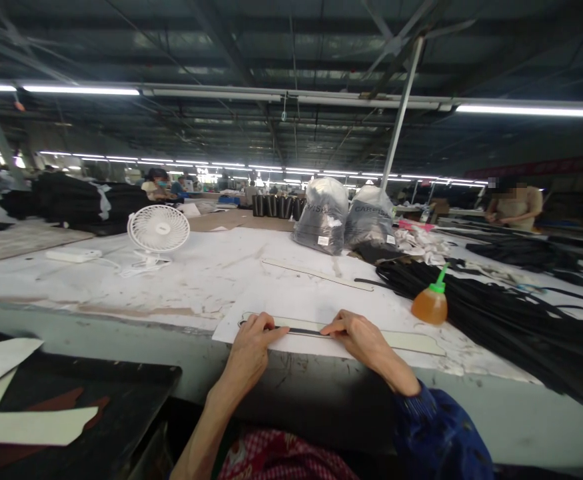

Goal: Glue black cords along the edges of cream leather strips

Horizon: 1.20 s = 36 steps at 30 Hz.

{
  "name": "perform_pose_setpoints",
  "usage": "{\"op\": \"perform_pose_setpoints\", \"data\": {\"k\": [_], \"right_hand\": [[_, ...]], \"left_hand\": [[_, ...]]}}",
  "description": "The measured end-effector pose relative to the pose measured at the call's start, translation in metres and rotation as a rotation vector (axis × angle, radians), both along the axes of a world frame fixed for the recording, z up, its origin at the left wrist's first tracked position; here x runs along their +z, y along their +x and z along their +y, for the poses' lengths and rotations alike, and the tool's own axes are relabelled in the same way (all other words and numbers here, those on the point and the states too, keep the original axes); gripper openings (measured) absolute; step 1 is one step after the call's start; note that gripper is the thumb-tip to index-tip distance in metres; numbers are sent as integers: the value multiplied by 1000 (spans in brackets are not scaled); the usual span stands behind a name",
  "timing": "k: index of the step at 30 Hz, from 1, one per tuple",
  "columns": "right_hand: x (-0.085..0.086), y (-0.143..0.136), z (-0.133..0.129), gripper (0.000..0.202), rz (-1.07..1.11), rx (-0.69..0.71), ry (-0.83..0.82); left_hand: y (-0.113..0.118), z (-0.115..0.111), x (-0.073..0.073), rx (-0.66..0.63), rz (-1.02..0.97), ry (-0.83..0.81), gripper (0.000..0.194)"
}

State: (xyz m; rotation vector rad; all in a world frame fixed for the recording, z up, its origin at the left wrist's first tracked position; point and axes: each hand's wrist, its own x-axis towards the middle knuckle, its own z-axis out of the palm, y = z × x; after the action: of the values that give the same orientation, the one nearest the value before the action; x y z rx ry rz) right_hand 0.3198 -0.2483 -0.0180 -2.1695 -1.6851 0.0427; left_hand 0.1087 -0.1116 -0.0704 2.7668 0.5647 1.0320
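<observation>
The left hand [254,341] lays bent fingers and thumb on the black strip [305,331]; whether they pinch, I cannot tell. This strip lies on the pale panel [414,342] at the table's [181,270] near edge, its long axis going left to right, right end slightly nearer. Behind, two transparent bags [321,220] contain dark goods. The right hand [355,333] pinches the strip with fingertips. The bottle [428,307] holds amber liquid.

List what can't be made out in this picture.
In the head view:
- Black strip: partly hidden by the left hand and right hand.
- Pale panel: partly covered by the right hand.
- Lower-left cream piece: cut off by the left edge.
- Bag labels: print too small.
</observation>
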Motion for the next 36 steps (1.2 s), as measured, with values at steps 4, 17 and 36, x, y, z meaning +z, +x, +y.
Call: {"op": "perform_pose_setpoints", "data": {"k": [4, 17, 36], "right_hand": [[0, -3, 0, 31, -12, -29, 3], [18, 33, -28, 29, 64, 39, 51], [8, 47, -52, 31, -46, -71, -25]], "left_hand": [[7, -8, 13, 56, -19, -1, 47], [66, -33, 14, -255, -3, -174, 47], [66, -40, 20, -186, 176, 4, 53]]}}
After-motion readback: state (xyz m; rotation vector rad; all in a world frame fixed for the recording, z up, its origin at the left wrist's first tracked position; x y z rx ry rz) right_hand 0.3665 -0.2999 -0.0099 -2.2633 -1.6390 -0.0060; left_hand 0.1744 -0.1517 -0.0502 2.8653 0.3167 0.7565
